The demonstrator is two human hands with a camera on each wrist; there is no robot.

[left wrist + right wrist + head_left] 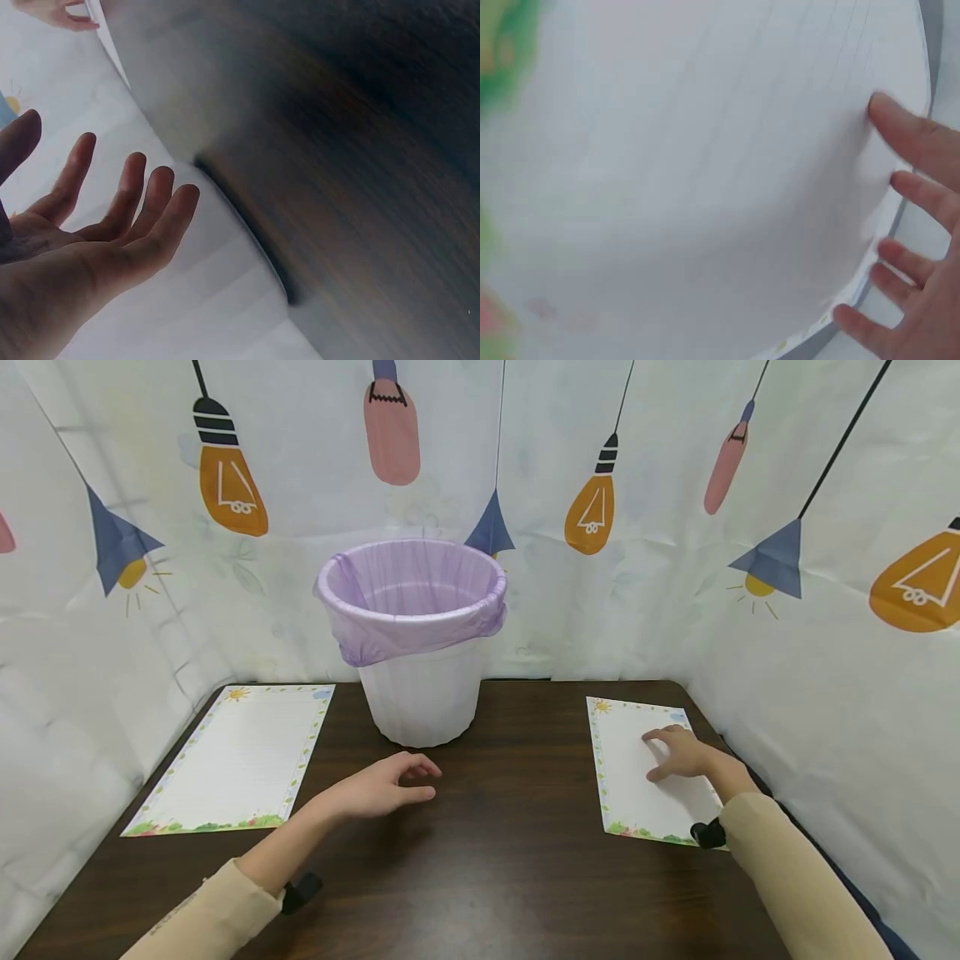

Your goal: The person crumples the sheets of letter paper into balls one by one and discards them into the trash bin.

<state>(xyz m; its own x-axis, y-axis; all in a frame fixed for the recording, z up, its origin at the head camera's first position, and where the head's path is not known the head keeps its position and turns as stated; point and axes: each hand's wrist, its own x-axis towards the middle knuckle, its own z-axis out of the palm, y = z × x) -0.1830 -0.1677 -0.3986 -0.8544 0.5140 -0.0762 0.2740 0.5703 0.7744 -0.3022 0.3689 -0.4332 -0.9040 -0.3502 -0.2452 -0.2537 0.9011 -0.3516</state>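
Note:
My left hand [381,788] hovers in front of the bin, its fingers loosely bent and nothing between them. In the left wrist view, the same hand [105,240] shows spread, relaxed fingers. Over at the right, my right hand [681,755] is above a white sheet of lined paper [633,768] with a colourful printed border, thumb and fingers apart. The right wrist view has that hand's fingers [922,193] spread close over the paper [705,150]. A second bordered sheet [236,752] lies flat at the left, away from either hand.
A white bin [423,697] lined with a purple bag [375,639] stands at the back middle of the dark wooden table [517,843]. White curtains [480,510] printed with lamps and bulbs surround the back and sides.

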